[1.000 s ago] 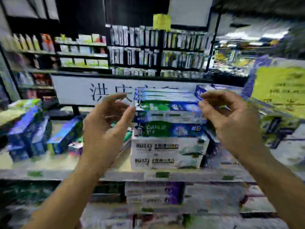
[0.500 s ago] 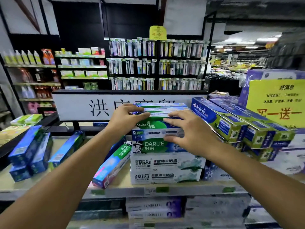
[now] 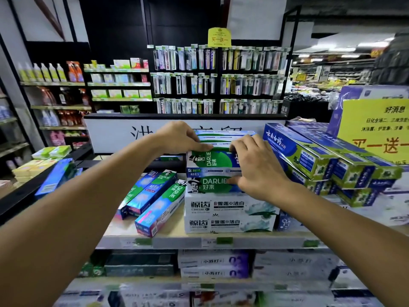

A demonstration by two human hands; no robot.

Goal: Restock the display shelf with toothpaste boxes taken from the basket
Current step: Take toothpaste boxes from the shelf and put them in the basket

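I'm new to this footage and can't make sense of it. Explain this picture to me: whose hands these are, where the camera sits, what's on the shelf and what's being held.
There is no machine here: a person works with two bare hands, and the single camera is worn on their head, looking forward and down, so the arms reach in from below. The left hand and right hand both grip a stack of green Darlie boxes, which sits on white toothpaste boxes on the display shelf. Some loose Darlie boxes lie to its left; blue-and-green boxes are piled to its right. No basket shows.
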